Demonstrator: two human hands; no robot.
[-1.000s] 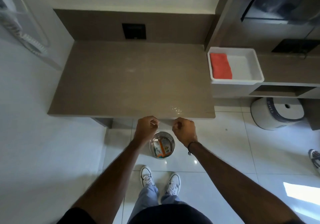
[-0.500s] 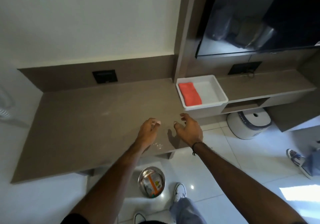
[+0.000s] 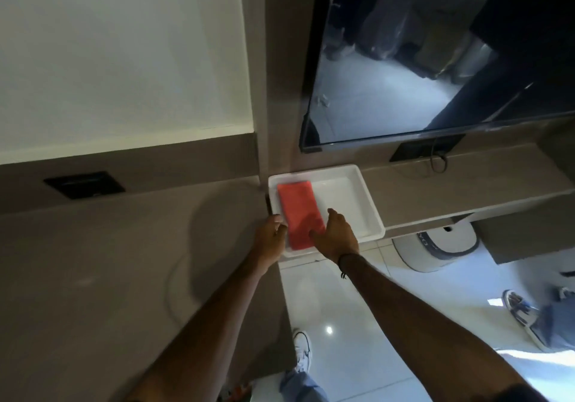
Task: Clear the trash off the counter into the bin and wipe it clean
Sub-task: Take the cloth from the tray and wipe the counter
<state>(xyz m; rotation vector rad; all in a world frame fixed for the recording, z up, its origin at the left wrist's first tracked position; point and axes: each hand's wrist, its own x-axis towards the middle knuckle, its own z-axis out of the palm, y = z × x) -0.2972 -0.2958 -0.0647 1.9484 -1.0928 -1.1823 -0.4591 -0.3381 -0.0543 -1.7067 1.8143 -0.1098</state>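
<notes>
Near the frame's centre, our right hand (image 3: 334, 235) rests spread on the red cloth (image 3: 300, 215) (folded) in the white tray (image 3: 357, 202); our left hand (image 3: 270, 236), loosely open and holding nothing, is beside the tray's edge, over the tabletop (image 3: 124, 261).

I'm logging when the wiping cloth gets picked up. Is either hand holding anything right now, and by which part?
Nothing is clearly held. Both hands are open: the right hand reaches onto the near end of the red cloth in the white tray; the left hand is beside it.
</notes>
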